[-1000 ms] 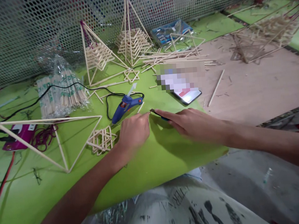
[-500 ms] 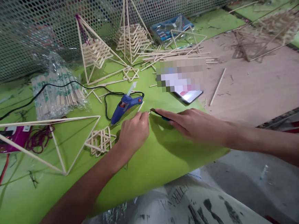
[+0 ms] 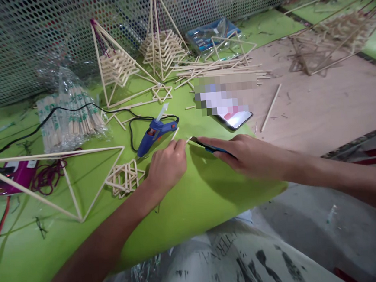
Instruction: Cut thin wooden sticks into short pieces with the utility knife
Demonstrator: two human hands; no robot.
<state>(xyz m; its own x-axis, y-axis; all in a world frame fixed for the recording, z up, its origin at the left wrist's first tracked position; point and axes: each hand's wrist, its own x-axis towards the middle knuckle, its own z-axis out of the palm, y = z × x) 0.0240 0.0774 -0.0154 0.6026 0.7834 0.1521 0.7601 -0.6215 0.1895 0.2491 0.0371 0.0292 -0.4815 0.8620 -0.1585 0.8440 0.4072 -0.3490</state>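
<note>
My left hand [image 3: 168,163] is closed around a thin wooden stick [image 3: 188,139], whose short end pokes out past the fingers. In my right hand [image 3: 245,151] is a utility knife [image 3: 217,149] with a blue and black body, the index finger stretched along it. Its tip meets the stick's end; the exact contact is too small to make out. Just beyond my left hand lies a blue glue gun [image 3: 153,137] with a clear glue stick in its back. A small star-shaped stick lattice [image 3: 126,178] rests left of that hand.
Stick pyramids [image 3: 117,66] stand at the back beside loose sticks [image 3: 215,68]. A phone [image 3: 235,117] lies ahead of my right hand. To the left are bagged chopsticks [image 3: 72,115], a large triangular stick frame [image 3: 96,189] and a purple power strip [image 3: 16,174]. A black cord [image 3: 87,104] crosses the table.
The knife has turned slightly in my right hand, so more of its blue body shows. My left hand keeps its hold on the stick. The whole view has shifted a little.
</note>
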